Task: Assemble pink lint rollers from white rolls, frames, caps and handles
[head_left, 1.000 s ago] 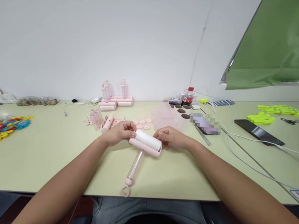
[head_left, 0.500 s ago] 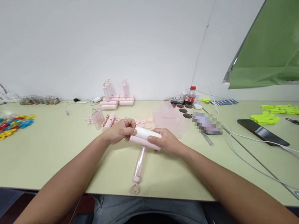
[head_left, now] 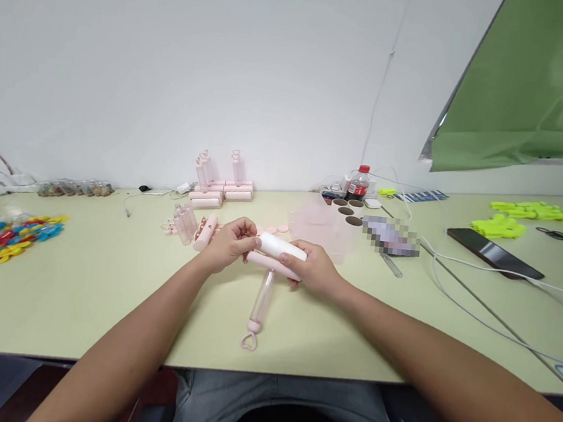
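Observation:
Between my hands is a pink lint roller with a white paper roll and a pink cover along its near side. Its clear handle points toward me and ends in a pink heart-shaped loop. My left hand pinches the left end, where thumb and fingertips hide the join. My right hand is closed round the right end, thumb on the white roll and fingers underneath. Beyond my left hand lie a pink roller cover and several clear handles.
Several pink lint rollers stand by the wall. A translucent pink bag lies beside several cardboard-cored rolls. Farther right are a cola bottle, a phone and white cables. Colourful plastic pieces lie left.
The lint roller's handle end has swung slightly up and left in view. The white roll is tilted a little more, and both hands keep their hold.

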The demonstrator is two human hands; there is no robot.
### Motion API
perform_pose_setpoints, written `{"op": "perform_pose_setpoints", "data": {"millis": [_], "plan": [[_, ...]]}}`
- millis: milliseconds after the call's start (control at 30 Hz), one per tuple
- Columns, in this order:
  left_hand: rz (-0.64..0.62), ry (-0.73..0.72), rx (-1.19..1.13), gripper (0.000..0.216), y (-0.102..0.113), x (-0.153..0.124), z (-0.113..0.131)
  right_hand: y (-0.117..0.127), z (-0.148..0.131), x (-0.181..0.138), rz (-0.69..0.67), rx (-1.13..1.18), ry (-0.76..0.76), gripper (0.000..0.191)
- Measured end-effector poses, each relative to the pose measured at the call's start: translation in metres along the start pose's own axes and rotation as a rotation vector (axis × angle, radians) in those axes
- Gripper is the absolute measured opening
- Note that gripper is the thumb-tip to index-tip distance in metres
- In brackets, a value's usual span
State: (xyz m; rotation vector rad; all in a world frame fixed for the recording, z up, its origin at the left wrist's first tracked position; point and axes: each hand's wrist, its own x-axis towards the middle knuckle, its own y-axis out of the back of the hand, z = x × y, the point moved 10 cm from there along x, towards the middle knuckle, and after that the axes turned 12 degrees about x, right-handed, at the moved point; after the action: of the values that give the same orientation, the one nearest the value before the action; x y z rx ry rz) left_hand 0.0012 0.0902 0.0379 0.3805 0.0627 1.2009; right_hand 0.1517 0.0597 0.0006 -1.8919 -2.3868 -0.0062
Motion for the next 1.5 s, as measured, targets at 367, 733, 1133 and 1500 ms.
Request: {"op": "perform_pose_setpoints", "data": {"millis": [367,733,1133,1500], "plan": [[0.275,-0.087,0.107,0.029,0.014,-0.005,0.010,0.003,0.003,-0.005,0.169,0.082,0.126,0.049],[0.546,-0.311,0.595,0.015,0.012,-0.027,0.049,-0.003,0.000,-0.007,0.187,0.083,0.230,0.048],[0.437,-0.372,0.654,0.032,0.005,-0.023,0.057,-0.015,0.001,-0.010,0.142,0.199,0.198,0.048],[0.376,-0.278,0.497,0.041,0.013,-0.013,0.037,-0.004,-0.001,-0.005,0.196,0.142,0.237,0.049]]}}
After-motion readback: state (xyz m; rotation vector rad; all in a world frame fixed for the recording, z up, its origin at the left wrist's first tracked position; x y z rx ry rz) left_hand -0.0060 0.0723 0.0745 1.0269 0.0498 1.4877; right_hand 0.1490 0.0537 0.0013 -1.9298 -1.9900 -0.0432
